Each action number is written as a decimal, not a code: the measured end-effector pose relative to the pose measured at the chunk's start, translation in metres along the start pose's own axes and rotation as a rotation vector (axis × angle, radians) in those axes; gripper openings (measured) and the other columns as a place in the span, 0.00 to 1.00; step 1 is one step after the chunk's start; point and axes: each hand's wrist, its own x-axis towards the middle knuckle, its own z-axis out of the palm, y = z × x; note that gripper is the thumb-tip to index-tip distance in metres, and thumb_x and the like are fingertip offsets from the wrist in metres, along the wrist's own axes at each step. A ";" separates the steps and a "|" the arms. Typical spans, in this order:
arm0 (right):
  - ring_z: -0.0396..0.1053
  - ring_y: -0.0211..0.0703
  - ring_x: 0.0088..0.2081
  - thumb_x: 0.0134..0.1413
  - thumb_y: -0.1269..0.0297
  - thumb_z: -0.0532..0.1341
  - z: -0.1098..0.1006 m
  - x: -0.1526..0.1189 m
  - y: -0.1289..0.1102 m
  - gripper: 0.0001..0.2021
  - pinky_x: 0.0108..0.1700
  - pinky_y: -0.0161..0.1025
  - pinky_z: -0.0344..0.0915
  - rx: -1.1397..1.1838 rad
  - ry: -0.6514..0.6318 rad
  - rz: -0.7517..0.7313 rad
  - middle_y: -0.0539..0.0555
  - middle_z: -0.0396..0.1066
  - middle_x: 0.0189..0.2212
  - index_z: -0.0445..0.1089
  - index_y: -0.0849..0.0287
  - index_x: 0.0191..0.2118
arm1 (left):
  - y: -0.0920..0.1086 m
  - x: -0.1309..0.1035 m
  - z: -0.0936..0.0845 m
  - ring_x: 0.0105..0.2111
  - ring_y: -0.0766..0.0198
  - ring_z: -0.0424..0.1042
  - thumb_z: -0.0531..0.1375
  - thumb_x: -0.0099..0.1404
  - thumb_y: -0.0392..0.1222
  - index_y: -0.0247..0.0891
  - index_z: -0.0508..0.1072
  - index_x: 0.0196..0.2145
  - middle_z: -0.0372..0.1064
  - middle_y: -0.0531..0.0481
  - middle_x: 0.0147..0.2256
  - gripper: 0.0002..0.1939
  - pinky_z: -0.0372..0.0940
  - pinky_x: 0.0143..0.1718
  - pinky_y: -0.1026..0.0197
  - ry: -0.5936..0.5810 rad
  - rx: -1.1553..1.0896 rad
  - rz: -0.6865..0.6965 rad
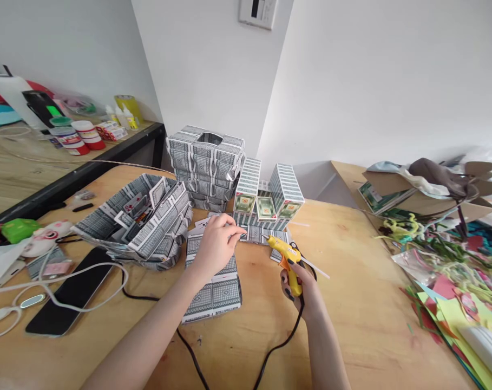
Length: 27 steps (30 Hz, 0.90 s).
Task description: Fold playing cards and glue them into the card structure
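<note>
My right hand [300, 287] is wrapped round a yellow glue gun [286, 254], its nozzle pointing up and left toward a flat strip of patterned cards [262, 234]. Over the left end of that strip is my left hand [219, 241], fingers pinched together; anything between them is too small to make out. Beneath my left hand and wrist lies a flat panel of grey patterned cards [219, 295]. Stacked green-and-white card boxes [248, 187] stand just behind the strip. A black cord runs from the glue gun toward the front edge.
A woven card basket [119, 216] holding loose cards stands left, with a tall card-built box [207, 162] behind. Farther left are a black phone [67, 298] and white cables. Coloured paper and yarn [448, 271] lie at the right, near a cardboard box [428, 189].
</note>
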 end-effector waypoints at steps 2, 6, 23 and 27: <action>0.55 0.29 0.11 0.44 0.55 0.60 0.000 0.001 0.001 0.13 0.12 0.28 0.49 -0.009 -0.001 -0.003 0.47 0.63 0.15 0.62 0.60 0.25 | -0.003 -0.001 0.001 0.37 0.60 0.60 0.54 0.60 0.34 0.42 0.75 0.34 0.63 0.49 0.34 0.10 0.58 0.40 0.56 0.018 0.011 0.004; 0.54 0.29 0.11 0.43 0.54 0.61 -0.001 0.002 0.002 0.14 0.11 0.28 0.48 -0.019 -0.023 -0.005 0.46 0.62 0.15 0.61 0.60 0.23 | -0.011 -0.001 0.003 0.39 0.60 0.61 0.56 0.58 0.33 0.42 0.74 0.33 0.63 0.50 0.35 0.09 0.58 0.42 0.56 0.005 -0.011 -0.029; 0.53 0.29 0.11 0.43 0.54 0.61 -0.004 0.003 0.004 0.14 0.11 0.29 0.49 0.001 -0.025 -0.011 0.46 0.62 0.14 0.63 0.60 0.23 | -0.009 0.003 0.004 0.38 0.60 0.59 0.52 0.60 0.31 0.38 0.72 0.30 0.65 0.49 0.38 0.10 0.57 0.42 0.56 0.005 -0.015 -0.019; 0.53 0.29 0.11 0.44 0.55 0.61 -0.005 0.004 0.007 0.13 0.11 0.28 0.49 0.019 -0.016 -0.005 0.46 0.62 0.14 0.63 0.60 0.24 | -0.008 0.003 0.004 0.39 0.60 0.59 0.51 0.60 0.31 0.39 0.72 0.31 0.64 0.50 0.38 0.11 0.58 0.42 0.56 0.008 -0.029 -0.029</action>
